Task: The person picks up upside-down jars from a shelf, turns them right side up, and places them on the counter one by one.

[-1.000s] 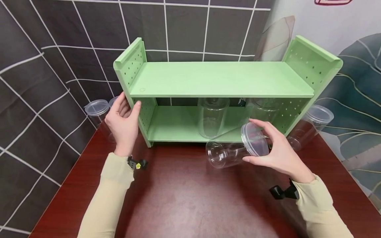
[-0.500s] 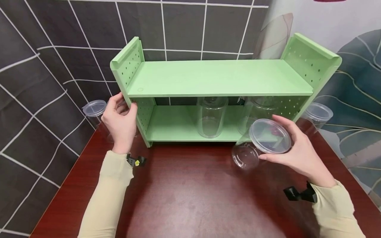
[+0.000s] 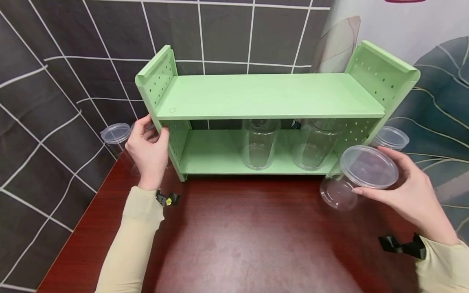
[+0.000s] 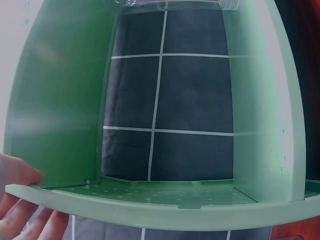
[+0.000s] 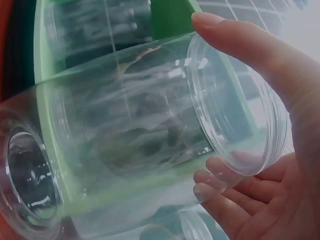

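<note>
My right hand (image 3: 414, 195) grips a clear plastic jar (image 3: 338, 193) around its translucent lid (image 3: 369, 167). In the right wrist view, thumb and fingers wrap the lid end of that jar (image 5: 125, 125). The jar tilts in front of the right end of a green two-tier shelf (image 3: 271, 97). My left hand (image 3: 148, 152) pinches the front edge of the shelf's left side panel, thumb inside and fingers outside; the left wrist view shows the panel edge (image 4: 125, 210) between them. On the lower tier stand two clear jars, one near the middle (image 3: 258, 148) and another to its right (image 3: 313, 148).
Lidded jars stand outside the shelf, one on the left (image 3: 116, 136) with another partly hidden behind my hand, and one on the right (image 3: 391, 138). A dark grid-patterned backdrop (image 3: 227, 36) hangs behind. The reddish-brown tabletop (image 3: 249, 236) extends in front.
My right hand has carried the jar rightward from in front of the shelf's middle-right, and the jar has turned more upright. My left hand stays on the side panel.
</note>
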`<state>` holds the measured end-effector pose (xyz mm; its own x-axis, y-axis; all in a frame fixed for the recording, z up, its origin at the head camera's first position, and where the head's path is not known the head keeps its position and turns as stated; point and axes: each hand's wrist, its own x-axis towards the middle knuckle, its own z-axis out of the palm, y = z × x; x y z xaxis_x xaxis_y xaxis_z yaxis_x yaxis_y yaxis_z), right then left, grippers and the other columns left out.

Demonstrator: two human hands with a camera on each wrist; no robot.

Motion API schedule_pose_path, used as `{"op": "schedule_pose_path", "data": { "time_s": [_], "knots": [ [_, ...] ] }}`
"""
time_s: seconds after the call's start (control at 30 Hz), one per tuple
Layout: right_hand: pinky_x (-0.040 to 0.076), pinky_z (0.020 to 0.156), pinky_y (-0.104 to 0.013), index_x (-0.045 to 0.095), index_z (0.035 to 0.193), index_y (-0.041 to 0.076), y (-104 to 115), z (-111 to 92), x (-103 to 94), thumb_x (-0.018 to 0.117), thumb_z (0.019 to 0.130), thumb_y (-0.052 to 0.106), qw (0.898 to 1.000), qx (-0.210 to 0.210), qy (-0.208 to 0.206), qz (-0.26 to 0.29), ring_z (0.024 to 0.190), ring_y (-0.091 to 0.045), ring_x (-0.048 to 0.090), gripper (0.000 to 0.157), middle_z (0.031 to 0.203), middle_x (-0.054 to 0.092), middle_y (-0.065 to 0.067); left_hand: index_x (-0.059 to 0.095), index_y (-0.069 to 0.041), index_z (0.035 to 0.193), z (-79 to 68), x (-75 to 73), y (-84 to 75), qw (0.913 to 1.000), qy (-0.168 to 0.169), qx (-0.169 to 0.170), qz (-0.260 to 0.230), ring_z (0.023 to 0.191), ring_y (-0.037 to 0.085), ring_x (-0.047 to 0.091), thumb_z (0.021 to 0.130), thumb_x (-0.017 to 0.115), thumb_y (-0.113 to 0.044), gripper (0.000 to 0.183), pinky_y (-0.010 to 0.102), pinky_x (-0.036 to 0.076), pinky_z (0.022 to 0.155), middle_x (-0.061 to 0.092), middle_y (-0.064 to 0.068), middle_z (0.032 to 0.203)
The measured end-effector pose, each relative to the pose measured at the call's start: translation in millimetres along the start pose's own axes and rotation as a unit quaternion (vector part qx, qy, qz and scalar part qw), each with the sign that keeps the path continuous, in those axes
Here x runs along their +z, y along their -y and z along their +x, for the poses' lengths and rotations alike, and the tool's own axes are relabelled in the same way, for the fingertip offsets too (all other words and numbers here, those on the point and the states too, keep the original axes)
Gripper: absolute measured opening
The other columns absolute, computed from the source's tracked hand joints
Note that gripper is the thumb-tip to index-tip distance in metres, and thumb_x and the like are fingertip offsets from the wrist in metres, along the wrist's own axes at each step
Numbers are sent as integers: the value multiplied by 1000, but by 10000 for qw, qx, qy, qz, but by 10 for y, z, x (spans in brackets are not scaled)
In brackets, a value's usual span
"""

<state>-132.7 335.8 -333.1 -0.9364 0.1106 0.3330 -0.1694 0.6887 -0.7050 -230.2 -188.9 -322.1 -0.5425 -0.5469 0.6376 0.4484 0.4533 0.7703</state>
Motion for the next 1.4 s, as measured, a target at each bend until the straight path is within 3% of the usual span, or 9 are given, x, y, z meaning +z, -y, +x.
{"op": "schedule_pose_path", "data": {
  "time_s": [0.23, 0.3, 0.43, 0.53, 0.67, 1.03, 1.27, 1.4],
  "knots": [
    [33, 75, -3, 41, 155, 28, -267, -11, -141, 97, 67, 14, 9991, 256, -258, -219, 103, 2, 45, 106, 122, 48, 17, 74, 0, 113, -5, -25, -6, 10000, 40, 60, -54, 81, 12, 71, 82, 75, 5, 31, 18, 58, 73, 74, 10, 104],
    [31, 75, -2, 38, 156, 26, -354, -11, -161, 97, 68, 16, 9987, 308, -259, -318, 103, 3, 42, 106, 125, 48, 11, 74, 0, 113, -6, -32, -8, 10000, 55, 55, -57, 81, 11, 71, 82, 75, 5, 31, 17, 58, 72, 74, 10, 104],
    [29, 76, -3, 29, 160, 20, -495, -12, -191, 94, 73, 22, 9966, 525, -210, -600, 102, 5, 37, 109, 140, 43, -14, 73, 1, 113, -2, -28, 6, 10000, 52, 73, -7, 80, 14, 71, 82, 74, 5, 30, 17, 57, 72, 74, 12, 103],
    [28, 82, -5, 23, 162, 14, -570, -12, -219, 92, 77, 27, 9938, 720, -226, -821, 114, -11, 41, 110, 148, 37, -27, 73, 3, 113, 2, -23, 16, 9999, 49, 114, 24, 79, 13, 71, 82, 74, 5, 30, 17, 57, 72, 74, 12, 103],
    [26, 91, -9, 21, 162, 11, -639, -9, -246, 90, 78, 28, 9916, 868, -330, -904, 125, -36, 34, 110, 151, 36, -30, 73, 2, 113, 4, -28, 13, 9999, 52, 161, -1, 78, 11, 70, 82, 75, 4, 31, 18, 57, 72, 74, 11, 103],
    [21, 97, -9, 14, 161, 2, -731, -15, -291, 83, 84, 29, 9885, 1140, -152, -978, 125, -55, 31, 107, 152, 26, -40, 73, -1, 112, -12, -23, -16, 9998, 113, 140, -42, 80, 12, 71, 83, 76, 3, 30, 20, 58, 73, 73, 7, 104],
    [21, 104, -15, 13, 161, 2, -815, -5, -300, 81, 85, 31, 9859, 1339, -161, -988, 126, -56, 31, 106, 153, 24, -40, 73, -1, 112, -25, -29, -35, 9998, 126, 124, -86, 80, 14, 71, 83, 76, 3, 29, 20, 59, 73, 73, 7, 104],
    [22, 103, -13, 11, 162, 3, -872, -1, -302, 80, 87, 31, 9863, 1400, -180, -849, 126, -55, 31, 105, 154, 23, -39, 73, -1, 112, -28, -32, -37, 9998, 128, 110, -94, 79, 14, 71, 83, 76, 2, 29, 20, 58, 73, 73, 7, 103]
  ]
}}
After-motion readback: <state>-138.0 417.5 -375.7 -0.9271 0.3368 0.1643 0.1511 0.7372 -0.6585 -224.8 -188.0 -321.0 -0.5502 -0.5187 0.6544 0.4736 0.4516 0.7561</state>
